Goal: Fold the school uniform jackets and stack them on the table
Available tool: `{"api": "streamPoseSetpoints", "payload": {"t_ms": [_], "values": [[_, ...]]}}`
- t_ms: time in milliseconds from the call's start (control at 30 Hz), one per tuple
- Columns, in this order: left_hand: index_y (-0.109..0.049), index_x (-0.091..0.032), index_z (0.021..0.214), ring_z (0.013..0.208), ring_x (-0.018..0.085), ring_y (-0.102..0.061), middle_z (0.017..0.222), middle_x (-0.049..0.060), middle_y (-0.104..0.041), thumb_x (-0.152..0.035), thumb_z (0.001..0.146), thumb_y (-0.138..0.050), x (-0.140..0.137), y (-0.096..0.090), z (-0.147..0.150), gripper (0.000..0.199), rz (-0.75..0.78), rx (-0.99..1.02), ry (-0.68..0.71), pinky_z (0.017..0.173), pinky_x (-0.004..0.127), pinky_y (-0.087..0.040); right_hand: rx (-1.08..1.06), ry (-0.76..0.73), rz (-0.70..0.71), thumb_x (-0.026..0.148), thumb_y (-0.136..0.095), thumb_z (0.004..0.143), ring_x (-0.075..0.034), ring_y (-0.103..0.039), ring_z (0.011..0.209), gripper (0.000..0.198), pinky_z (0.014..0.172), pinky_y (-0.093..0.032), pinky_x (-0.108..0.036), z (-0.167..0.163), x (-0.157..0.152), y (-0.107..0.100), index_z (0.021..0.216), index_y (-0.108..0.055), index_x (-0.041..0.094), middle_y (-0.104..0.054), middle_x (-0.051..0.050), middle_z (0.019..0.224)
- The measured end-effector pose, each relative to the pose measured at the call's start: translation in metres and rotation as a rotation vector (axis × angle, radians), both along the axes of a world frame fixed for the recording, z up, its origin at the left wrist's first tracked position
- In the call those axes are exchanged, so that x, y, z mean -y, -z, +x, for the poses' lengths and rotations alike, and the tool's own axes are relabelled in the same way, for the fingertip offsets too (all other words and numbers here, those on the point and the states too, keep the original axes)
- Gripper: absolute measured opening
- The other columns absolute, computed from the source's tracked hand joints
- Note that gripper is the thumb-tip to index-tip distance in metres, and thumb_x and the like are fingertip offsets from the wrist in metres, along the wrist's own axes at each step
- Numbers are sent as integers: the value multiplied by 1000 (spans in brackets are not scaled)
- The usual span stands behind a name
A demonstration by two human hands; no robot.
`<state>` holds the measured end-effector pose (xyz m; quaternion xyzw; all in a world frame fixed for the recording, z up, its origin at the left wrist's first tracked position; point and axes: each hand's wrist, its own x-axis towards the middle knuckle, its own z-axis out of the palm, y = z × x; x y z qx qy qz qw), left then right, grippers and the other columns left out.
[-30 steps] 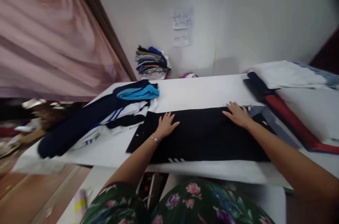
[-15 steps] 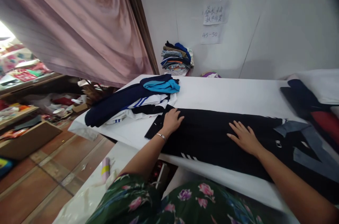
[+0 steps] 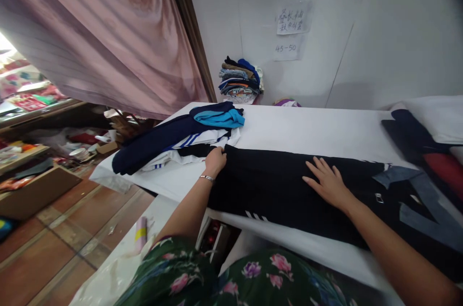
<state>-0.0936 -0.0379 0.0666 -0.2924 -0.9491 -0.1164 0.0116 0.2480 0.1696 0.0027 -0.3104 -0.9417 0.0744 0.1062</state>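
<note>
A black jacket with white stripes and grey trim at its right end lies flat across the white table. My left hand is closed on the jacket's left end, fingers curled over its edge. My right hand rests flat on the middle of the cloth with its fingers spread. A small metal zip pull shows near the grey part. Just beyond my left hand lies a heap of clothes, with a dark navy garment, a bright blue one and white ones.
A stack of folded clothes stands behind the table by the wall. More dark and red clothes lie at the right. A pink curtain hangs at the left, above boxes on the tiled floor. A pink and yellow roll lies nearer me.
My left hand has gone from lying open on the cloth to gripping its left end, a little further left. The protruding left flap no longer shows. My right hand stays nearly in place.
</note>
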Motion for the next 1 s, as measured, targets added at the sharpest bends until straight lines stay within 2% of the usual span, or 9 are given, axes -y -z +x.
{"api": "streamPoseSetpoints", "payload": {"t_ms": [100, 167, 267, 400, 567, 700, 800, 900, 1000], "values": [[-61, -17, 114, 112, 25, -57, 118, 13, -63, -27, 90, -47, -3, -4, 8, 29, 58, -129, 79, 92, 35, -44, 16, -44, 12, 62, -27, 93, -29, -17, 145, 65, 113, -18, -57, -10, 11, -1, 146, -38, 25, -26, -9, 156], [-59, -16, 118, 118, 24, -54, 123, 14, -61, -28, 91, -48, -7, 1, 17, 32, 79, -216, 262, 99, 36, -41, 80, -78, 3, 61, -29, 93, -29, -19, 144, 65, 113, -19, -57, -12, 15, 7, 145, -40, 25, -28, -10, 155], [-53, -12, 129, 131, 27, -43, 139, 17, -51, -35, 92, -50, -13, 17, 28, 44, 1, -231, 489, 108, 41, -33, 124, -110, 1, 60, -30, 93, -29, -22, 144, 64, 112, -21, -56, -12, 15, 21, 145, -40, 24, -30, -10, 155], [-49, -1, 132, 134, 34, -39, 140, 24, -47, -42, 95, -41, -13, 36, 32, 56, -101, -171, 484, 107, 49, -31, 98, -106, -1, 58, -32, 94, -30, -22, 144, 62, 112, -21, -57, -12, 14, 22, 145, -39, 24, -30, -11, 154], [-45, 2, 135, 136, 37, -36, 143, 26, -43, -43, 97, -32, -14, 37, 28, 61, -184, -154, 508, 107, 53, -30, 144, -80, -134, 55, -38, 93, -30, -19, 144, 62, 113, -17, -57, -14, 24, -3, 147, -37, 23, -27, -13, 155], [-44, -5, 138, 138, 34, -33, 147, 20, -40, -46, 93, -37, -21, 40, 16, 62, -299, -172, 458, 109, 51, -30, 87, -32, -149, 54, -44, 92, -31, -13, 145, 65, 113, -11, -60, -9, 35, -15, 148, -35, 23, -22, -14, 156], [-44, -6, 140, 139, 34, -32, 148, 19, -39, -48, 92, -35, -28, 37, 10, 64, -362, -180, 454, 108, 52, -31, 72, -29, -215, 53, -44, 93, -30, -13, 146, 63, 114, -11, -57, -1, 43, -20, 147, -36, 21, -22, -13, 157], [-48, -6, 137, 140, 37, -28, 150, 21, -36, -46, 89, -36, -34, 27, 21, 63, -315, -307, 467, 108, 57, -28, -1, -41, -228, 53, -47, 92, -30, -11, 146, 66, 115, -12, -56, 15, 53, -32, 147, -35, 18, -21, -15, 157], [-49, -6, 135, 141, 36, -26, 150, 21, -35, -45, 89, -38, -40, 22, 48, 62, -194, -398, 565, 109, 56, -27, -121, -22, -106, 52, -47, 92, -27, -12, 146, 65, 116, -9, -55, 46, 60, -46, 146, -37, 17, -24, -13, 156]]}}
